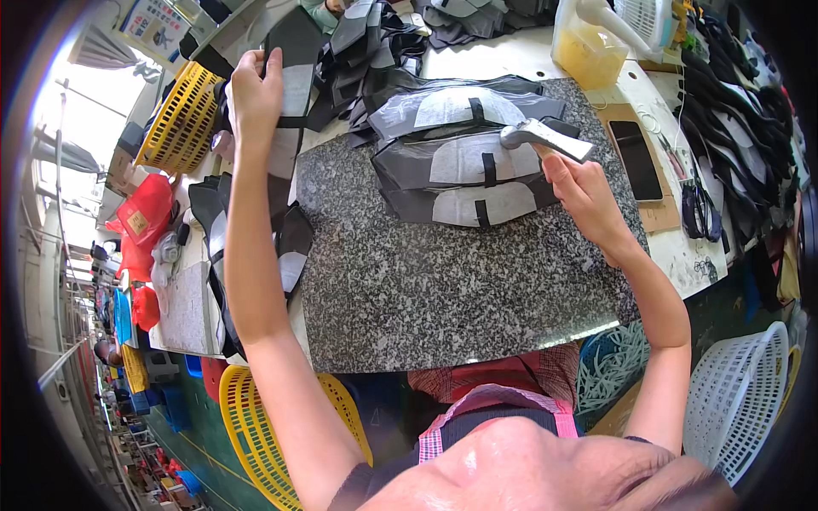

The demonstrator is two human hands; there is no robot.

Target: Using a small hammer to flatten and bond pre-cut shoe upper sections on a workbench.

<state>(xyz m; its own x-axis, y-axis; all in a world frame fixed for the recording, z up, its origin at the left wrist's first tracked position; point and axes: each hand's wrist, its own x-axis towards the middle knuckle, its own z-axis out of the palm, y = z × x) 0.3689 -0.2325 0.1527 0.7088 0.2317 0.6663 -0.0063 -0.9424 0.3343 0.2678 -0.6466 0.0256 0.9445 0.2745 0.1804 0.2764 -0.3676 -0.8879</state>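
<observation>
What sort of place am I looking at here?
Probably a shoe or sewn-goods workshop bench. Stacks of cut grey fabric pieces lie on a speckled stone slab, the right hand holds a hammer, the left hand grips another piece, and yellow baskets stand around.

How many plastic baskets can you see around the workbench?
3. One yellow basket stands at the far left of the bench, another yellow basket sits below the near edge, and a white basket is at lower right. Others may be hidden.

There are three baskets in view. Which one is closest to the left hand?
The yellow basket tipped on its side at the bench's far left, just beside the left hand. The other yellow basket and the white basket sit down by the floor.
</observation>
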